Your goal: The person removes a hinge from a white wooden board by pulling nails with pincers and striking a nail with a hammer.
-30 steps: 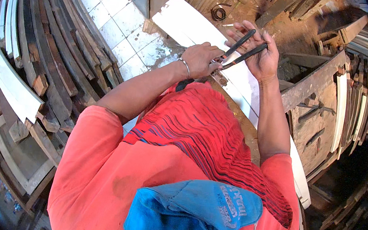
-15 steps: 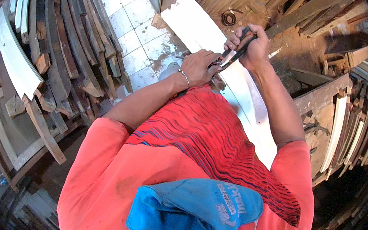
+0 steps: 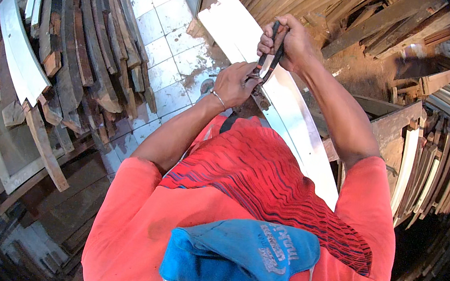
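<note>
My right hand [image 3: 291, 44] is closed round the long black handles of a plier-like tool [image 3: 276, 62], held upright above a long white board [image 3: 300, 116]. The tool's jaws point down toward my left hand [image 3: 234, 85], which is closed by the jaws with fingertips pressed together. What those fingers hold is small, dark and mostly hidden. A short dark brown piece [image 3: 261, 99] shows just below them, by the board's near edge. The white board runs diagonally under both hands, from the far middle down past my right side.
Stacked dark timber lengths [image 3: 83, 41] stand at left, beside a pale board [image 3: 22, 48]. White floor tiles [image 3: 163, 28] lie beyond my left arm. More timber [image 3: 398, 32] is piled at the far right, with upright strips [image 3: 427, 169] below it. A framed panel [image 3: 20, 139] leans at lower left.
My right hand has swung a little left and up with the tool, whose handles now stand steeper. The left hand has shifted slightly left. The whole view has shifted slightly.
</note>
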The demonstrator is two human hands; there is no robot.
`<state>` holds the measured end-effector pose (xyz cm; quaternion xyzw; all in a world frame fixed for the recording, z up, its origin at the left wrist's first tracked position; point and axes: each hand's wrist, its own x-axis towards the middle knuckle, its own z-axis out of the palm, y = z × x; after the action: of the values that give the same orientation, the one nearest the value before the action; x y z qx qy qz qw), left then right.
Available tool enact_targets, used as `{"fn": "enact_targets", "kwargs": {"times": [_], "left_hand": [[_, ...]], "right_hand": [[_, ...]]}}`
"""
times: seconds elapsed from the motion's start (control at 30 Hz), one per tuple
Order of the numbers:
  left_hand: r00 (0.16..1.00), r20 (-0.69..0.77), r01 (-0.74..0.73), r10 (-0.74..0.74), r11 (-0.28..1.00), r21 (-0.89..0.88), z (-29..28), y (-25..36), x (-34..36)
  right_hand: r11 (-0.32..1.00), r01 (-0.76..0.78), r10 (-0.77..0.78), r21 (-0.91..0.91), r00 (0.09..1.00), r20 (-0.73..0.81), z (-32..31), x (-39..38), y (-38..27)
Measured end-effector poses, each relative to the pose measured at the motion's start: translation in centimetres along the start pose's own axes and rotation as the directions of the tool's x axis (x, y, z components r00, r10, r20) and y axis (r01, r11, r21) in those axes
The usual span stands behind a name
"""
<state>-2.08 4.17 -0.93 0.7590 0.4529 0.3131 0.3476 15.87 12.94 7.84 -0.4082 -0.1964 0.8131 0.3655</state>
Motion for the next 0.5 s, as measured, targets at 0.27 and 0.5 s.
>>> {"fn": "enact_targets", "kwargs": {"times": [0.27,0.5], "left_hand": [[0.939,-0.235,0.235,-0.250,0.968,-0.088,0.8,0.0,-3.6],[0.928,-0.162,0.270,-0.336,0.904,-0.332,-0.7,-2.1,-9.0]], "right_hand": [[0.842,-0.268,0.361,-0.468,0.925,0.120,4.9,6.6,2.1],[0.532,-0.271,0.588,-0.802,0.800,0.120,11.6,4.8,4.0]]}}
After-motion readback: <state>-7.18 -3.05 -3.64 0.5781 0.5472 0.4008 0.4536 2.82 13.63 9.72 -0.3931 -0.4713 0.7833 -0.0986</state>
